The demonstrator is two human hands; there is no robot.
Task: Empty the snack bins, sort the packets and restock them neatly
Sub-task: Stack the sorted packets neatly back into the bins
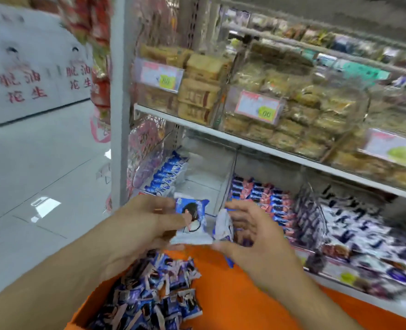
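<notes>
Much of the view is smeared by motion: the price tags cannot be read, and the goods at the far right are blurred to dark and white streaks. Both forearms are cut off by the bottom edge, as is the orange crate, whose near rim lies out of frame.

A blue packet is pinched by the left hand, thumb on its face and fingers curled behind; its printing is soft but a dark round biscuit can be made out. A second, whitish packet is held by the right hand — the fingers are spread and bent round it, though how firmly it is gripped is hidden by the hand itself. The two packets are just beside each other, above the far edge of the crate and in front of the lower shelf.

A loose heap of packets is seen in the left of the crate; the right of the crate floor is bare orange.

In the clear bin straight ahead, a row of blue packets is stood on edge along the left wall — the remainder of its floor is open. The next bin to the right is filled with red-and-blue packets. On the upper shelf, tan biscuit packs are stacked in clear boxes.

At left, open floor is bounded by the shelf post.
</notes>
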